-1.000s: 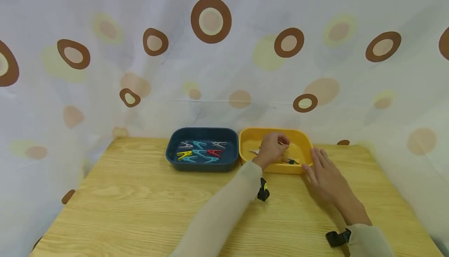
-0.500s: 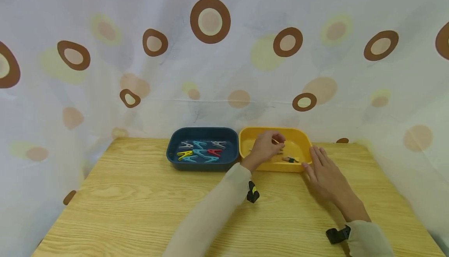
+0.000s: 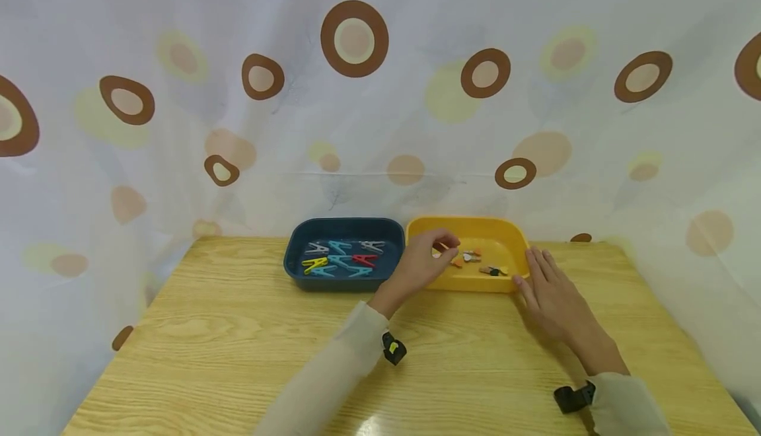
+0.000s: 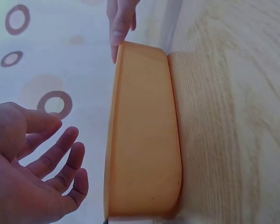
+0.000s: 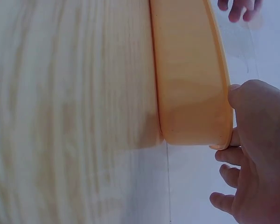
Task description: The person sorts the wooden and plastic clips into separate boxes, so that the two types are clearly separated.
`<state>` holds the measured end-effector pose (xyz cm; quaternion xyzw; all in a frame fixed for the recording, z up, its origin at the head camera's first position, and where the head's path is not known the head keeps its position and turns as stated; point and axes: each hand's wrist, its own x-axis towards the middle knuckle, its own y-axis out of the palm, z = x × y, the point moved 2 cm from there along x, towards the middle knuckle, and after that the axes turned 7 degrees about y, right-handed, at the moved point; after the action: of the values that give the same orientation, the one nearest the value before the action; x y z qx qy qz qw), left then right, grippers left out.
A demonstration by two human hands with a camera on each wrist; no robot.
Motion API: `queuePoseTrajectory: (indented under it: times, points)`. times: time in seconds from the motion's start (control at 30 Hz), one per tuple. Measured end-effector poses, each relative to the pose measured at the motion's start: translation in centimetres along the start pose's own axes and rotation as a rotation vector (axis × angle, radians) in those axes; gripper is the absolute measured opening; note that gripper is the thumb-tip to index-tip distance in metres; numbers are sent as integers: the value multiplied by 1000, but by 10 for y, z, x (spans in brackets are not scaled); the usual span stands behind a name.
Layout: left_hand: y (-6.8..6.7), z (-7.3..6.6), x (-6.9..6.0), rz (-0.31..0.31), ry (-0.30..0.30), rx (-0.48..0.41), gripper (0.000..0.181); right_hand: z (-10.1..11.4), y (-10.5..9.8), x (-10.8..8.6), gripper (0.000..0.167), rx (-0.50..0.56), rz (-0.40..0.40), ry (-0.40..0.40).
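My left hand (image 3: 419, 264) is over the left end of the yellow tray (image 3: 475, 284). In the left wrist view its fingers (image 4: 65, 140) are apart and loosely bent, with nothing between them. Several small wooden clips (image 3: 493, 271) with orange, white and dark green decorations lie on the tray's floor; my left hand partly hides some. My right hand (image 3: 555, 297) rests against the tray's near right corner, its fingers straight along the end wall. In the right wrist view the thumb (image 5: 234, 95) touches the near rim.
Left of the yellow tray stands a dark blue tray (image 3: 345, 285) with several plastic clothespins in light blue, yellow, red and grey. Both trays stand on a wooden table (image 3: 238, 337), close to a patterned cloth (image 3: 285, 125) hanging behind.
My left hand has moved left across the yellow tray, uncovering clips in its middle. The right hand has stayed at the tray's corner.
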<state>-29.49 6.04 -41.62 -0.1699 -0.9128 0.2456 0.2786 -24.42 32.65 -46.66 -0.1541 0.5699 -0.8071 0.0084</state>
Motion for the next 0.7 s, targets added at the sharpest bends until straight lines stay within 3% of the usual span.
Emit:
queuePoseTrajectory:
  times: [0.43, 0.7]
  points:
    - [-50, 16, -63, -84, -4, 59, 19, -3, 3, 4, 70, 5, 6, 3]
    - [-82, 31, -106, -185, 4, 133, 23, -5, 1, 4, 70, 13, 17, 8]
